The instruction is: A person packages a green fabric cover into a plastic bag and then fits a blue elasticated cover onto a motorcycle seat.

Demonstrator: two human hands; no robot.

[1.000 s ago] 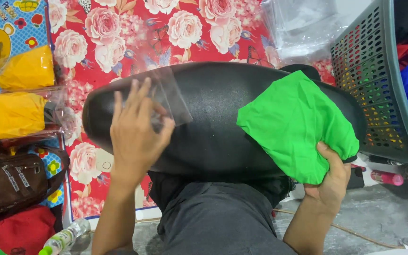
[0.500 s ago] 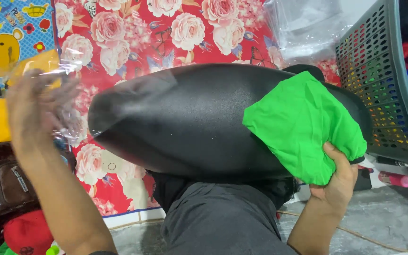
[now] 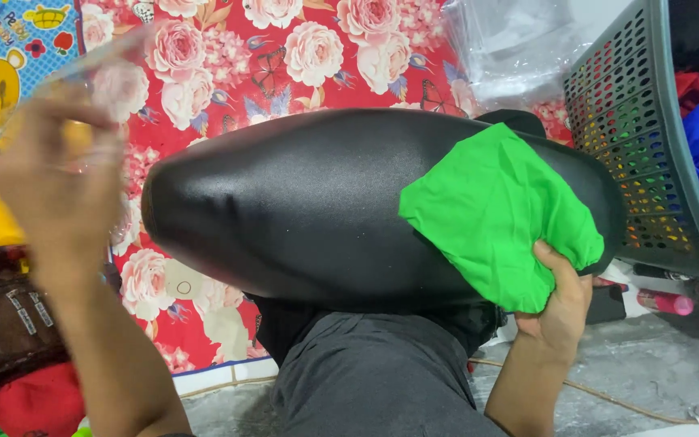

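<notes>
Green cloth (image 3: 495, 214) is being pinched at its lower edge by the right hand (image 3: 560, 303), lying on the black cushion (image 3: 301, 202) | clear plastic bag (image 3: 82, 73) is being gripped by the raised, blurred left hand (image 3: 54, 178) | grey basket (image 3: 657, 162) is standing right of the right hand.

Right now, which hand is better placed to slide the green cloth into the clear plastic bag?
Probably the right hand: it already grips the folded green cloth at its lower edge on the black cushion. The left hand is raised off to the side, holding the clear plastic bag, so it can only present it.
</notes>
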